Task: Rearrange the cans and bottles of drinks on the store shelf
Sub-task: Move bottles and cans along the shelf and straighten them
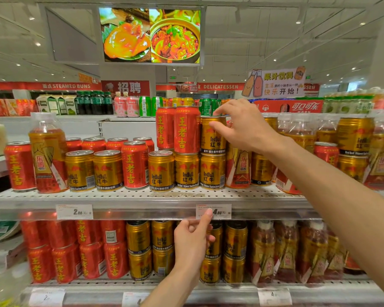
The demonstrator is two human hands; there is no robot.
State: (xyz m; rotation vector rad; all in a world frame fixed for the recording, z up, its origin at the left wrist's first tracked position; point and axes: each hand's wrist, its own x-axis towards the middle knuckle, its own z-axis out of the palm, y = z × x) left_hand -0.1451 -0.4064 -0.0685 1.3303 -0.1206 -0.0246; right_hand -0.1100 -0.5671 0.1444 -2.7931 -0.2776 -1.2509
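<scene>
Nearest to the camera is the left hand (192,242), raised in front of the lower shelf. Its index finger points up and the tip touches the price tag (213,211) reading 4.00 on the front rail of the upper shelf (142,196); the other fingers are loosely curled and hold nothing.

Above this price tag, the right hand (239,125) reaches in from the right side. Its thumb and fingers are spread around the top of a stacked gold can (212,138): the thumb lies on the front of the can and the fingers come over its rim. If the grip is firm, I cannot tell. This gold can stands in the second layer, on another gold can (212,171), directly above the price tag.

Touching it on the left are two red cans (186,130), also in the second layer. Further left of the price tag, on the upper shelf, gold and red cans stand mixed in one layer, and a bottle of amber drink (47,156) stands near the left end. Right of the price tag, behind the right forearm, are more such bottles and gold cans. Below the price tag, the lower shelf holds red cans, gold cans and bottles in groups.
</scene>
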